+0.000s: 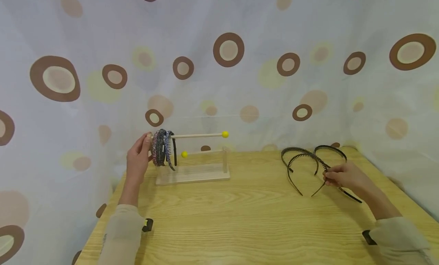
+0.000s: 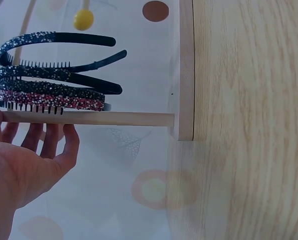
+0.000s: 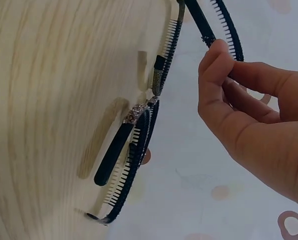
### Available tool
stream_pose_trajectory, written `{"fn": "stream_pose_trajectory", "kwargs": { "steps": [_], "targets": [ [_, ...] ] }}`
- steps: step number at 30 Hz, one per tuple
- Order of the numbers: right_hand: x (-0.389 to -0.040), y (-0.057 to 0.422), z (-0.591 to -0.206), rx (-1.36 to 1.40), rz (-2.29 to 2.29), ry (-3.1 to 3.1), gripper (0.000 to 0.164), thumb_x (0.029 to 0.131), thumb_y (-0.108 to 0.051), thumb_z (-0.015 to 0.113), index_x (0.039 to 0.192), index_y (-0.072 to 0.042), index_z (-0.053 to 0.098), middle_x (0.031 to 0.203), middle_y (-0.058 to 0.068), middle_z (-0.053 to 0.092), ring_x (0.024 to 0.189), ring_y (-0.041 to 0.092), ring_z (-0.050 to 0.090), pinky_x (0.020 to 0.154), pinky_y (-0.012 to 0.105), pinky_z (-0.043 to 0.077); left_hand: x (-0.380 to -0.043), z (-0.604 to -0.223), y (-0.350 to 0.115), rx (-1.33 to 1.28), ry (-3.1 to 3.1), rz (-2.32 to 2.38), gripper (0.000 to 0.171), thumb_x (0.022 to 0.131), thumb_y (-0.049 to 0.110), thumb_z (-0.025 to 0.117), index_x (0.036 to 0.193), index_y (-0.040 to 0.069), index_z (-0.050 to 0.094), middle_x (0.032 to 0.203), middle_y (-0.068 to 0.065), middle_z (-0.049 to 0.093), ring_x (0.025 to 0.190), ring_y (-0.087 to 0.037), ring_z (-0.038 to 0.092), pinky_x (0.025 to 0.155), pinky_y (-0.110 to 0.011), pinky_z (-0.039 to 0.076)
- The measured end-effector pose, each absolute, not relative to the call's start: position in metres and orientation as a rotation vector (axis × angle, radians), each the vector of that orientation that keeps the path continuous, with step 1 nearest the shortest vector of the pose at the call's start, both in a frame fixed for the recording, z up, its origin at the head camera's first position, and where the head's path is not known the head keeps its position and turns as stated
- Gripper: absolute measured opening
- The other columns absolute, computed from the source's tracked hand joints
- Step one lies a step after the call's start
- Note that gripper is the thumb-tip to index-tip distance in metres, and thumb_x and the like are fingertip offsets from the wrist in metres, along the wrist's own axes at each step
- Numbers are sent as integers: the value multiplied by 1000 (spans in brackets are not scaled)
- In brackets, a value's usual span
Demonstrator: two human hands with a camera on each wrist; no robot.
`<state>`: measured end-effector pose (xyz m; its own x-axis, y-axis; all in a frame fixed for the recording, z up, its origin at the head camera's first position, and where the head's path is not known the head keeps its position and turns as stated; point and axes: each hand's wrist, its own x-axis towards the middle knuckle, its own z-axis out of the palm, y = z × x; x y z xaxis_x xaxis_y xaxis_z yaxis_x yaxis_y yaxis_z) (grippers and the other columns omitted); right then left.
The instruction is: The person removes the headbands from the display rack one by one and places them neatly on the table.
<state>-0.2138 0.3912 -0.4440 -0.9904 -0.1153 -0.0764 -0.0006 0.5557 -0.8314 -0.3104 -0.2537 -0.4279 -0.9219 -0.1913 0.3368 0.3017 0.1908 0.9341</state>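
My left hand (image 1: pixel 137 158) grips the upright post (image 2: pixel 119 118) of a pale wooden stand (image 1: pixel 192 178) near its top. Several glittery headbands (image 1: pixel 160 148) hang bunched on the stand's upper rod (image 1: pixel 197 136), close to that hand; some have comb teeth. On the right of the table, my right hand (image 1: pixel 350 179) pinches a black toothed headband (image 1: pixel 304 155) by one side between thumb and fingers. Its two ends point down in the head view. Other dark headbands (image 3: pixel 114 155) stand on the table just beyond and beside this hand.
Yellow balls cap the upper rod (image 1: pixel 225 134) and a lower rod (image 1: pixel 184 154). A wood-grain table (image 1: pixel 233 223) lies under everything. Behind and at both sides hangs a pale curtain (image 1: pixel 253 85) with brown circles.
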Motion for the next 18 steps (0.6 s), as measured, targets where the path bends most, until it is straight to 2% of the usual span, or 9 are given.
{"fn": "stream_pose_trajectory", "kwargs": {
  "steps": [5, 11, 14, 18],
  "targets": [
    [-211, 399, -448, -67, -1355, 2616, 33, 109, -9, 47, 119, 18, 62, 98, 16, 69, 79, 21, 64, 62, 31, 54, -312, -429, -253, -117, -2083, -1763, 64, 100, 60, 51, 153, 24, 51, 143, -5, 55, 124, -23, 54, 83, -26, 57],
    [-213, 406, -456, -81, -1240, 2664, 29, 108, -7, 49, 109, 14, 69, 85, 12, 68, 69, 22, 62, 58, 31, 52, -312, -429, -252, -100, -2090, -1755, 60, 101, 59, 51, 152, 28, 53, 134, -4, 57, 120, -20, 55, 84, -25, 57],
    [-217, 408, -460, -59, -1173, 2737, 28, 107, -6, 51, 107, 14, 70, 80, 11, 68, 66, 22, 60, 56, 32, 51, -310, -428, -252, -105, -2095, -1747, 58, 102, 58, 50, 152, 29, 52, 132, -5, 56, 121, -20, 54, 85, -26, 57],
    [-220, 409, -465, -43, -1131, 2793, 30, 104, -5, 54, 116, 21, 63, 82, 11, 70, 70, 27, 64, 58, 35, 54, -308, -428, -252, -112, -2106, -1747, 54, 103, 56, 49, 151, 32, 52, 131, -5, 55, 122, -20, 53, 87, -27, 57]
  ]
}}
